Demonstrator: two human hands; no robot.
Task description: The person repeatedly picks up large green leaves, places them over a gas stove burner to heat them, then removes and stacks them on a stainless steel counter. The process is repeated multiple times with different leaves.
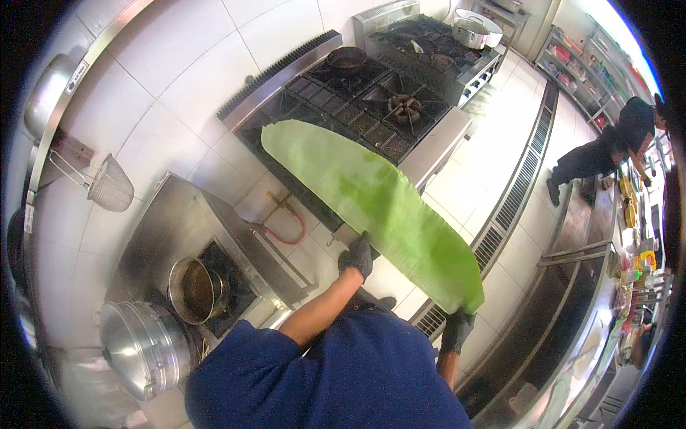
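Observation:
A long green banana leaf [386,207] stretches out in front of me, its far end reaching over the black stove [357,107]. My left hand [359,256], in a black glove, grips the leaf's near edge around its middle. At the leaf's right end, my right hand [457,330], also gloved in black, holds the tip. The fingers of both hands are partly hidden. Part of the grates and the stove's front lies behind the leaf.
A pot [196,289] sits on a low burner at left, beside a large steamer [143,347]. A strainer [111,184] hangs on the wall. A drain grate [518,179] crosses the floor. Another person [607,150] stands by the counter at right.

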